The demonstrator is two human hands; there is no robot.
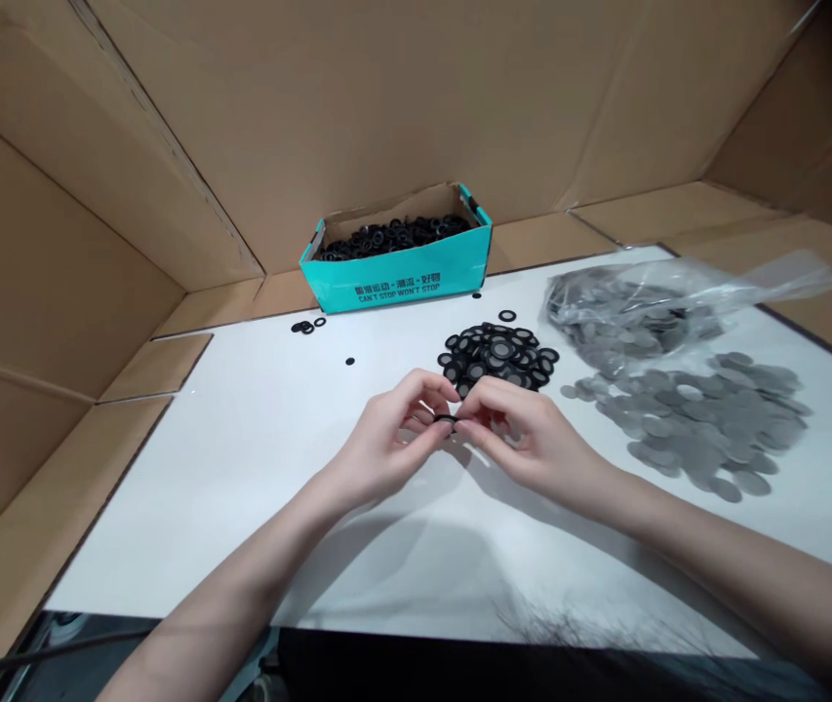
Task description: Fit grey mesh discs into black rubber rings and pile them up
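Note:
Between the fingertips of both hands is a small black ring (446, 418), seen nearly edge-on above the white table. My left hand (399, 426) pinches its left side and my right hand (509, 425) pinches its right side. Just beyond the hands lies a pile of black rings with grey centres (501, 351). To the right, many loose grey discs (715, 424) are spread on the table. Whether a grey disc sits inside the held ring is too small to tell.
A teal box (401, 280) full of black rings stands at the back. A clear plastic bag (627, 317) of grey discs lies back right. Several small black pieces (307, 327) lie left of centre. Cardboard walls (416, 107) surround the white table (240, 429).

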